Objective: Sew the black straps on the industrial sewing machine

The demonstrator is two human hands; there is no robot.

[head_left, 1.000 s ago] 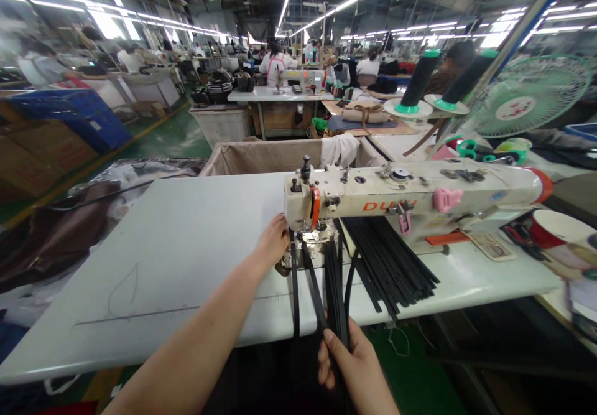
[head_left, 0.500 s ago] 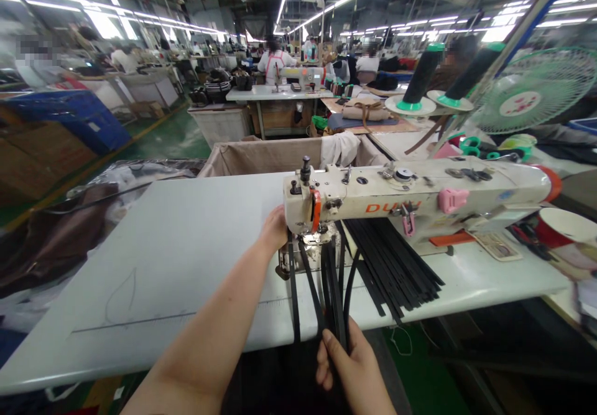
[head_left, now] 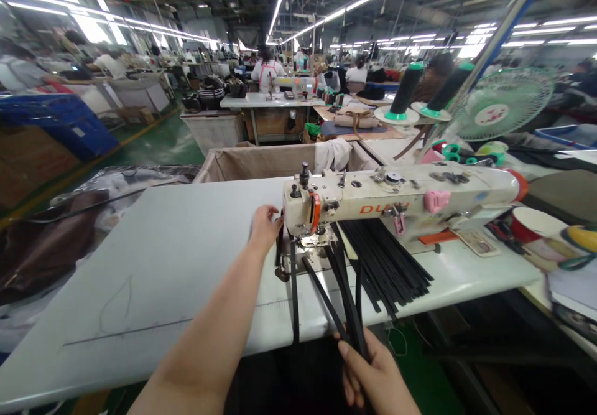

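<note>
My left hand (head_left: 265, 227) is at the left side of the sewing machine's head (head_left: 298, 209). Its fingers are bent together at the machine's edge. A dark strip shows just below the fingertips, but what they pinch is partly hidden. Low at the table's front edge, my right hand (head_left: 368, 365) is closed around several long black straps (head_left: 344, 284). These run up from it toward the needle area. One separate black strap (head_left: 295, 297) hangs over the edge, left of the bunch. The presser foot and needle are mostly hidden by the head.
A fanned pile of black strips (head_left: 392, 272) lies under the machine arm. A fabric-lined bin (head_left: 261, 161) stands behind the white table (head_left: 186, 247). Thread cones (head_left: 405, 91) and a green fan (head_left: 501, 113) are at right. People work at machines further back.
My left hand has drawn back slightly left from behind the machine head, showing more fingers. My right hand has shifted right with the straps, which now slant more. The camera view has shifted too.
</note>
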